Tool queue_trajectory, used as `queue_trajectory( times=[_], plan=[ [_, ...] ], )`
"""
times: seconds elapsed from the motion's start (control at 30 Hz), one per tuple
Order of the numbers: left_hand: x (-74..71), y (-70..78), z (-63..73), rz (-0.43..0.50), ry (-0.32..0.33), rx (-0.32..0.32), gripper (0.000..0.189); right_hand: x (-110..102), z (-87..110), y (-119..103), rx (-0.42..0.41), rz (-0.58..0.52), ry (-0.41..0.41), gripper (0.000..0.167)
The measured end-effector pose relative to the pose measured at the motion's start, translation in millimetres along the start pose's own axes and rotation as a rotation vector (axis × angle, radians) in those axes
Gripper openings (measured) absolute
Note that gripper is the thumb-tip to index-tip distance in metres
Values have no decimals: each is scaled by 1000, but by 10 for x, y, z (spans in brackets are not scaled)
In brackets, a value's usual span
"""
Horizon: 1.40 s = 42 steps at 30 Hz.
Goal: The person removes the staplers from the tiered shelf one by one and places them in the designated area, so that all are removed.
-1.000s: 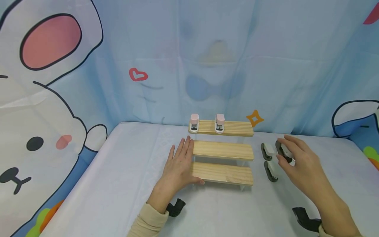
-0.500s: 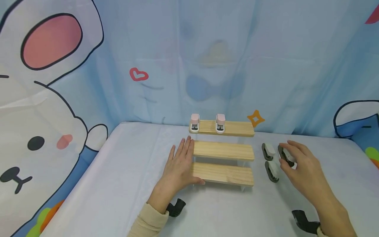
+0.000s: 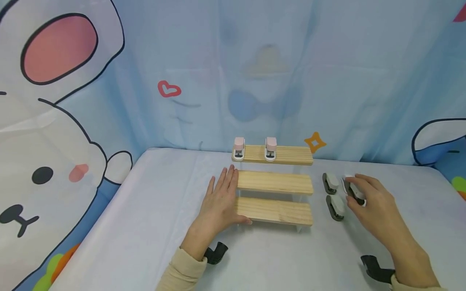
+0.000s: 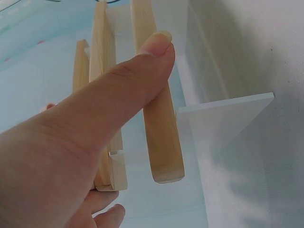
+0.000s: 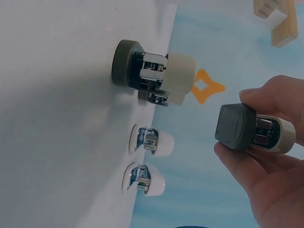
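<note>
My right hand (image 3: 376, 210) pinches a small dark grey and cream stapler (image 5: 236, 127) between thumb and fingers, raised off the white cloth in the right wrist view. Left of it, two like staplers stand one before the other: the nearer (image 3: 335, 207) and the farther (image 3: 330, 183). White staplers (image 5: 153, 141) show beyond, mostly hidden behind the hand in the head view. My left hand (image 3: 218, 204) rests along the left end of a three-step wooden rack (image 3: 274, 182), fingers straight. Its thumb (image 4: 156, 45) lies over the front board (image 4: 164, 137).
Two pink and white staplers, one at the left end (image 3: 238, 149) and one near the middle (image 3: 270, 149), stand on the rack's top board (image 3: 295, 155). Clear supports (image 4: 232, 114) hold the boards up. A blue printed curtain (image 3: 204, 109) hangs right behind the table.
My right hand has shifted slightly right and toward me with the stapler, and white edges now show beside it. The left hand stays on the rack.
</note>
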<state>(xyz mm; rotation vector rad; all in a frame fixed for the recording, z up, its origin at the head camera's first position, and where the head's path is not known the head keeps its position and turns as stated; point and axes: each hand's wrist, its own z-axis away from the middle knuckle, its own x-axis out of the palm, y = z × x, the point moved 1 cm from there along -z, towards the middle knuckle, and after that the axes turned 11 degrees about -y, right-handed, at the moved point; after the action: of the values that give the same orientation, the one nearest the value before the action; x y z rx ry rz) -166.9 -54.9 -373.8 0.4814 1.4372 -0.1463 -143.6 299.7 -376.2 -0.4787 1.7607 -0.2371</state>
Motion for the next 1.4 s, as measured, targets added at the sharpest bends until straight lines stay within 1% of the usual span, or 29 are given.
queue_trajectory(
  times=[0.23,0.3,0.43,0.5,0.67,0.8,1.03,1.3,1.4],
  plan=[
    [-4,0,-7,0,-8,-1,140,19,10,90,16,2,-31,45],
    [-10,3,-6,5,-9,0,140,28,11,116,30,-1,-44,45],
    [-12,2,-2,7,-9,1,140,63,1,169,90,-6,-102,47],
    [-14,-2,1,8,-8,2,140,85,-7,191,106,-4,-125,47],
    [-20,-5,7,13,3,8,140,116,-21,235,100,-3,-150,46],
    [-19,-3,5,7,8,15,140,131,-12,305,114,1,-185,47],
    [-11,-3,2,8,14,23,140,169,-2,405,131,10,-223,49],
    [-9,-3,4,3,7,21,139,181,-16,487,152,9,-332,51],
    [-15,1,8,6,7,20,139,164,-19,503,165,5,-383,54]
  ],
)
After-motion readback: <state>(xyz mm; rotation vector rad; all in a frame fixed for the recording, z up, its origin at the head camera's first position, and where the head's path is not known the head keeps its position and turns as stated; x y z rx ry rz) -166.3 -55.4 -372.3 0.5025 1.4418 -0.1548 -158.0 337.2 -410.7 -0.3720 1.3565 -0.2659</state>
